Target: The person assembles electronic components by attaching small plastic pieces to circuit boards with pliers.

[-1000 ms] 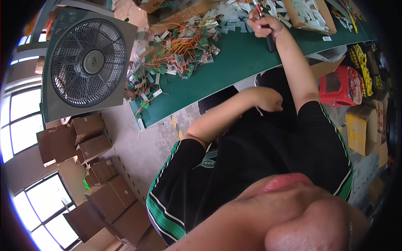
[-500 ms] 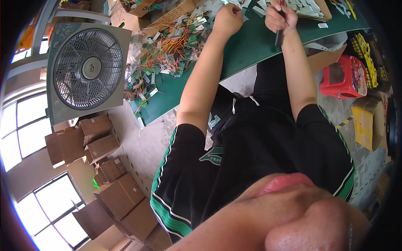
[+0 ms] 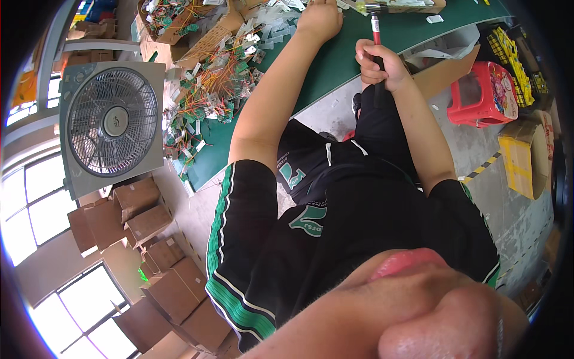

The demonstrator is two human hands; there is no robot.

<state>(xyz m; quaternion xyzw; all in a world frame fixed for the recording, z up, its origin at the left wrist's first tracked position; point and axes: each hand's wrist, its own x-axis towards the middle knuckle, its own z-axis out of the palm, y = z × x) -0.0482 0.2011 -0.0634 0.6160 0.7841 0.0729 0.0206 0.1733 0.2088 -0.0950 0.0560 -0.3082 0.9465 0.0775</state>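
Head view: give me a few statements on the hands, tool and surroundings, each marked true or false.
1. The right hand grips a red-and-black tool. True.
2. The left hand rests in the lap. False: it lies on the green table.
3. A box fan stands beside the table. True.
4. The stool on the floor is blue. False: it is red.
5. Wired parts are heaped on the table. True.

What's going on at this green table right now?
A person in a black shirt sits at a green worktable. Their right hand grips a red-handled tool, apparently a screwdriver, pointing it toward the table. Their left hand rests on the tabletop among small clear-bagged parts. A heap of small wired components lies at the left, beside a grey box fan. A red plastic stool stands on the floor.
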